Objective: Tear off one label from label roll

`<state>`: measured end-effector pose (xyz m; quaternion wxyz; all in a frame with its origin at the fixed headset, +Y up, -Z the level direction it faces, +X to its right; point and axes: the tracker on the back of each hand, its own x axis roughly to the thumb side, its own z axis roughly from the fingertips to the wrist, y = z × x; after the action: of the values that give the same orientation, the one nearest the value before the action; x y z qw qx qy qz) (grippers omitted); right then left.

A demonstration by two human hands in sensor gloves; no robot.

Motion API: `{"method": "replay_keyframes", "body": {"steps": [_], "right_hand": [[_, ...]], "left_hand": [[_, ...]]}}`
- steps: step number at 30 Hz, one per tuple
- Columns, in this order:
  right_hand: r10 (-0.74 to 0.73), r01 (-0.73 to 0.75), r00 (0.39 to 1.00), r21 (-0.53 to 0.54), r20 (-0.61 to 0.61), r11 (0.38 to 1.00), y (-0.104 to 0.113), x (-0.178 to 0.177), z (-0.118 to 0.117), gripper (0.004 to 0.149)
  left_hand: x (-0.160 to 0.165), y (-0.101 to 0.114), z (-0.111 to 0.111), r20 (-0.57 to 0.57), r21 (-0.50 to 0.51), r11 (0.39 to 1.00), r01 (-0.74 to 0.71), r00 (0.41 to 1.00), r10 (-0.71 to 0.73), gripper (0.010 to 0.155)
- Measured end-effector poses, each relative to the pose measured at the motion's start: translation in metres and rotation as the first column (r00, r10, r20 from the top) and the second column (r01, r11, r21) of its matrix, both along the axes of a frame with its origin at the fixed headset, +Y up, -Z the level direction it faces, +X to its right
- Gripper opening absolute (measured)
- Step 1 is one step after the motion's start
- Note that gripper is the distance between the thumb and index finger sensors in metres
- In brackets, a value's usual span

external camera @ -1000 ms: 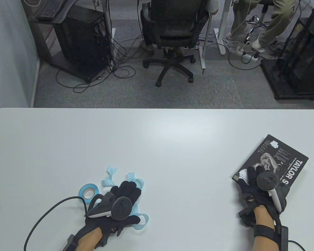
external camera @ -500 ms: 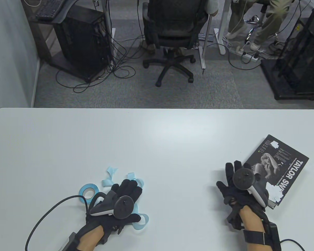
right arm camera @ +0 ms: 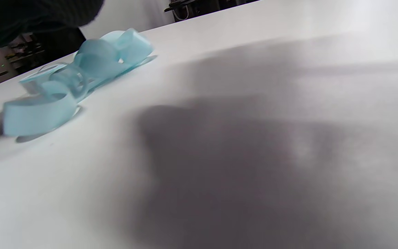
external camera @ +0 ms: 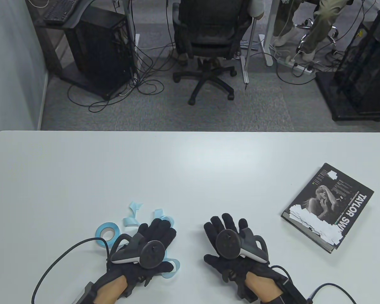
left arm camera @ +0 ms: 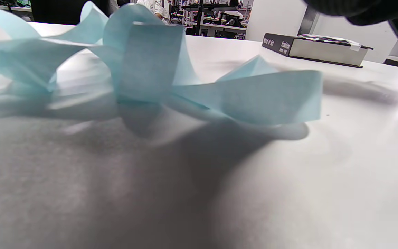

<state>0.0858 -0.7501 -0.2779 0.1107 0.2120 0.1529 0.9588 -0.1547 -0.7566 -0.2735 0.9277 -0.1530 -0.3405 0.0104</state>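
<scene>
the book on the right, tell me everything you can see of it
The book is a closed dark hardcover lying flat and askew near the table's right edge. Its cover shows a black-and-white photo of a blonde woman and white lettering reading TAYLOR SW. White paper labels are stuck overlapping along its near-left edge, one more at the far corner. Neither hand touches it.

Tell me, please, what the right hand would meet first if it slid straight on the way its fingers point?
Probably nothing: the right hand lies fingers spread, pointing toward the far edge of the white table, with bare tabletop ahead. The curled light-blue backing strips lie to its left, the dark hardcover book to its right.
</scene>
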Motion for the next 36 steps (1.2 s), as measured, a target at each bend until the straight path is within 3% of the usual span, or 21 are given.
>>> {"method": "replay_keyframes", "body": {"steps": [26,36], "right_hand": [[0.105,-0.099,0.993,-0.109,0.049,0.989,-0.022,0.008,-0.013,0.084],[0.122,-0.119,0.992,-0.090,0.034,0.989,-0.021,0.010,-0.015,0.087]], "left_hand": [[-0.007,-0.010,-0.006,-0.042,-0.130,0.991,-0.001,0.999,-0.004,0.102],[-0.007,-0.004,-0.008,-0.054,-0.100,0.995,-0.010,0.999,0.004,0.102]]}}
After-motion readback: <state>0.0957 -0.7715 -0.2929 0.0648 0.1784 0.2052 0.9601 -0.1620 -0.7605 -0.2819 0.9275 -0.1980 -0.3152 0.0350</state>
